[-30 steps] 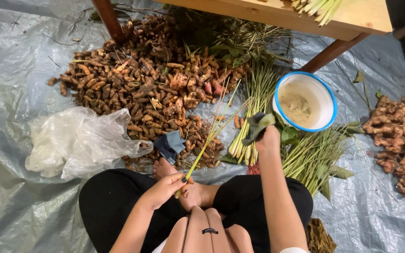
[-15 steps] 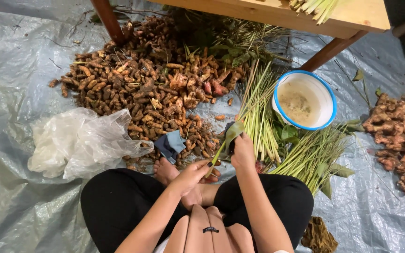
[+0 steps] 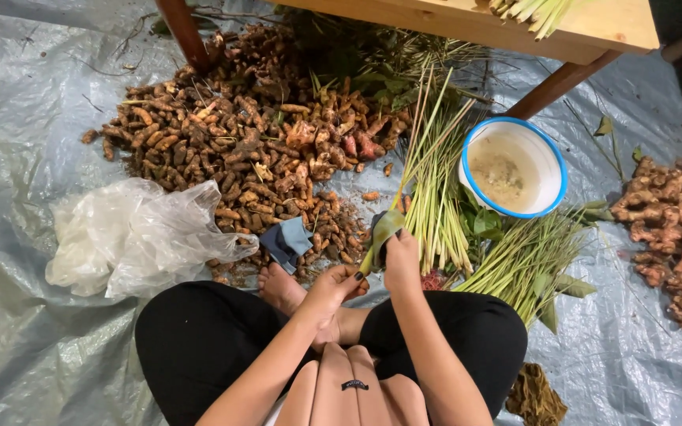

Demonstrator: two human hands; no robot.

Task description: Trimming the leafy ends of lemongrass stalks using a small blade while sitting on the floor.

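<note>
I sit cross-legged on a grey plastic sheet (image 3: pixel 33 118). My left hand (image 3: pixel 337 284) pinches the base of a lemongrass stalk (image 3: pixel 428 134) that slants up and to the right. My right hand (image 3: pixel 400 256) grips the same stalk just above, along with a green leaf (image 3: pixel 380 233) wrapped around it. A bundle of lemongrass (image 3: pixel 440 205) lies right beside my hands. Beyond them a large pile of brown turmeric roots (image 3: pixel 238 134) spreads across the sheet.
A white bowl with a blue rim (image 3: pixel 513 167) stands at the right. More green stalks (image 3: pixel 526 260) lie below it, a pile of ginger (image 3: pixel 676 229) at far right. A crumpled clear plastic bag (image 3: pixel 132 237) lies left, a blue cloth (image 3: pixel 287 241) near my foot. A wooden table (image 3: pixel 593 28) stands above.
My right hand came back from the lemongrass bundle toward my lap with the green leaf. Both hands now meet on one stalk, closer to my body.
</note>
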